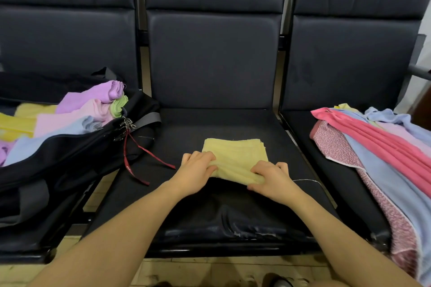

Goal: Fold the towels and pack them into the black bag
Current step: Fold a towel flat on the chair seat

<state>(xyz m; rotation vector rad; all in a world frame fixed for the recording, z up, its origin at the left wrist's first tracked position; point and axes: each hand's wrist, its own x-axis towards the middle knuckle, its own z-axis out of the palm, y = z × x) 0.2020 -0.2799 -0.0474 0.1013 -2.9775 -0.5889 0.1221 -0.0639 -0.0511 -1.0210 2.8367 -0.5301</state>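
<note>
A pale yellow towel (235, 154), folded into a small rectangle, lies on the middle black seat (210, 123). My left hand (194, 173) grips its near left edge. My right hand (272, 180) pinches the near right edge, which is lifted off the seat. The black bag (77, 149) lies open on the left seat with several folded towels (77, 112) inside, purple, pink, yellow, blue and green.
A heap of unfolded towels (382, 147), pink, light blue and a red-speckled one, covers the right seat and hangs over its front. A red strap (140, 156) from the bag's zipper trails onto the middle seat. Tiled floor shows below.
</note>
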